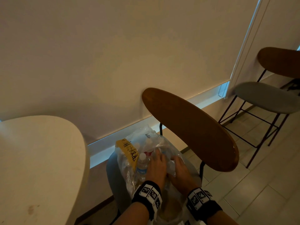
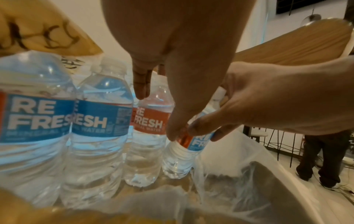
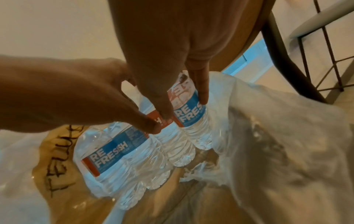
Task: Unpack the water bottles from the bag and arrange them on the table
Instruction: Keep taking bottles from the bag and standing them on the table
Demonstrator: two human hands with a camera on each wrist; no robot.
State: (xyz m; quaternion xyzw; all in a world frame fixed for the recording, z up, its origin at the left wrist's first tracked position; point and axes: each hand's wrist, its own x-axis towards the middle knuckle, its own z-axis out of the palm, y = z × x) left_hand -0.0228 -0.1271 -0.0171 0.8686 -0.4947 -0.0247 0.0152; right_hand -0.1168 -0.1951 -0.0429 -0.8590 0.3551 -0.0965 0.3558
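A clear plastic bag (image 1: 172,152) sits on a grey chair seat (image 1: 113,176) with several "Refresh" water bottles standing inside. Both hands reach into it. My right hand (image 3: 182,103) grips the rightmost blue-labelled bottle (image 3: 191,121) between thumb and finger. My left hand (image 2: 159,112) hangs over the neighbouring orange-labelled bottle (image 2: 151,121), fingers fairly straight, fingertips (image 2: 172,134) touching between the two bottles. Two larger blue-labelled bottles (image 2: 32,118) stand to the left. In the head view the left hand (image 1: 158,154) and right hand (image 1: 176,159) lie side by side in the bag.
A yellow strip with black handwriting (image 1: 128,151) sticks to the bag. The pale rounded table (image 1: 40,159) lies to the left. The chair's wooden backrest (image 1: 190,129) overhangs the bag on the right. A second chair (image 1: 267,96) stands far right. A person's legs (image 2: 325,151) show behind.
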